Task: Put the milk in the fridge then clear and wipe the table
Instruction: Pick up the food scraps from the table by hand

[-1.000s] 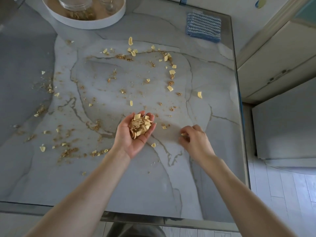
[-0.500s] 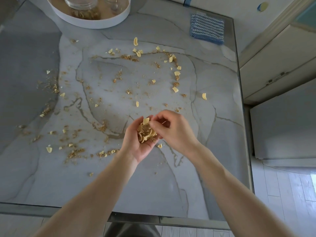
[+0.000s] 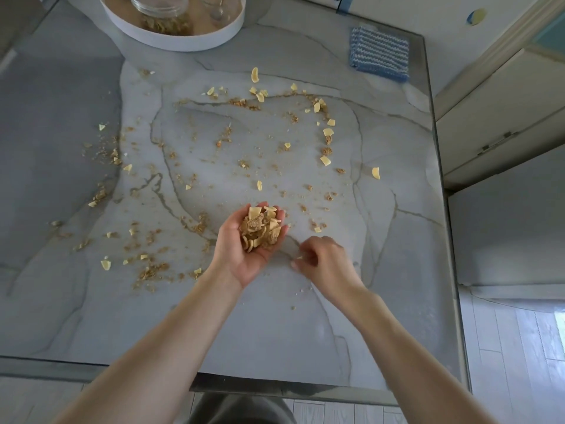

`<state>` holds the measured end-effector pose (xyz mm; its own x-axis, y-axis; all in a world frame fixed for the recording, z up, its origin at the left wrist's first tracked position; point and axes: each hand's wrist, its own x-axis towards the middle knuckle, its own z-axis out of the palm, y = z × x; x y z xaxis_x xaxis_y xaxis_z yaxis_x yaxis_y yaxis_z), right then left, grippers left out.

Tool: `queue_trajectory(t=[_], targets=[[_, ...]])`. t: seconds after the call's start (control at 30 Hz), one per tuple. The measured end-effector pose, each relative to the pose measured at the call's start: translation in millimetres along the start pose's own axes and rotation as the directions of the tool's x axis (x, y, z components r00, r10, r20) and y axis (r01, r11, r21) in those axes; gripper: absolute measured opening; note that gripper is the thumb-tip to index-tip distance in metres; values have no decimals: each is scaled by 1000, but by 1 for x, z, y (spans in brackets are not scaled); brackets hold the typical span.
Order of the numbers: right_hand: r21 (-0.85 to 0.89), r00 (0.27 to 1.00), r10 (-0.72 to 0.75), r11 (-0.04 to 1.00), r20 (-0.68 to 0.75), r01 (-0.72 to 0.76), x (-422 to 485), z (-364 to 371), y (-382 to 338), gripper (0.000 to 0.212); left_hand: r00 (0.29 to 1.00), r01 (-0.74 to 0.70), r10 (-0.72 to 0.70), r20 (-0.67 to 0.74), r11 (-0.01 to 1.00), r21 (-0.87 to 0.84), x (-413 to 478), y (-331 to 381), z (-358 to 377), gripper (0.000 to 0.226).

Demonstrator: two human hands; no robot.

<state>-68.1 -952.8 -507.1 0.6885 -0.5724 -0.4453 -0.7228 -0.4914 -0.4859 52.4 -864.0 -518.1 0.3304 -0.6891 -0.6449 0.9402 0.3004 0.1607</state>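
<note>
**Surface:** grey marble-pattern table w/ glass top (image 3: 275, 332) is carrying a wide spill of pale-yellow flakes and brown granola crumbs (image 3: 325, 160). Spill is running from far centre to near left. It is lying thickest along an arc at centre-right and in a patch at near left.

**L hand** (image 3: 244, 255): is sitting palm-up near table centre. Fingers are curling up into a cup round a heaped pile of flakes and granola clusters (image 3: 260, 229), which is filling the palm up to the fingertips.

**R hand** (image 3: 328, 266): is hovering low just right of L hand, knuckles up, fingers curling inward. Thumb and forefinger are meeting at one small pale flake (image 3: 299, 257) at table level. Can't tell whether it is being gripped or only touched.

**Far edge:** round white tray w/ tan floor (image 3: 183, 45) is sitting at far left-centre, partly out of frame. It is holding a clear glass jar (image 3: 159, 9) w/ cereal inside. Blue-and-white striped knitted cloth (image 3: 379, 53) is lying flat at far-right corner, well apart from both hands.

**Beyond right edge:** cream cabinet fronts (image 3: 504, 117) and pale plank floor (image 3: 519, 362) are showing.
</note>
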Motion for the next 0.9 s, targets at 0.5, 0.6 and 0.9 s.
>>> queue_trajectory(t=[0.5,0.6,0.9], targets=[[340,924,-109,909,-367,242,-21,-9,-48,14,1000,28,-28,-11,1000,-4,-8,-19,6,27],[420,880,-16,875,-474,242,-27,-18,-38,11,999,33,-34,12,999,22,-10,-29,21,28],[977,756,633,-4,-164,215,-32,-56,11,24,992,113,-117,44,989,91,-7,-112,67,25]])
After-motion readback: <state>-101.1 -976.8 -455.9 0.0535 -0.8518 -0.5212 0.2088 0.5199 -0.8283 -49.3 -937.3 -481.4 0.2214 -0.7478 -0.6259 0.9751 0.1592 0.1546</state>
